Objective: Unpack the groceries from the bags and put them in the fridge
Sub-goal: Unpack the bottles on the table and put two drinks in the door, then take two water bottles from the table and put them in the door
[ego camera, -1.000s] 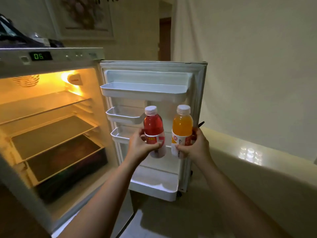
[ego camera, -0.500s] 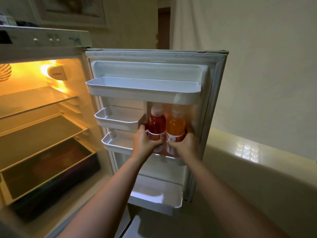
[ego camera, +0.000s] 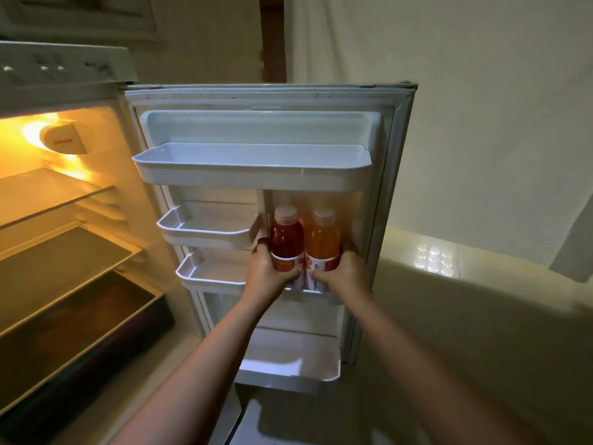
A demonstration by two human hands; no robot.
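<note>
Nearest, left hand (ego camera: 272,273) wrapped around the red bottle (ego camera: 286,244) and right hand (ego camera: 345,274) around the orange bottle (ego camera: 322,244), each gripping at the label, low on the body. Just beyond the hands, both bottles upright with long axis vertical, touching side by side, bases seemingly at the middle door shelf (ego camera: 211,279), under the top door shelf (ego camera: 250,175). Clear plastic, pale caps, white-and-red labels; probably only lowering and letting go left.
</note>
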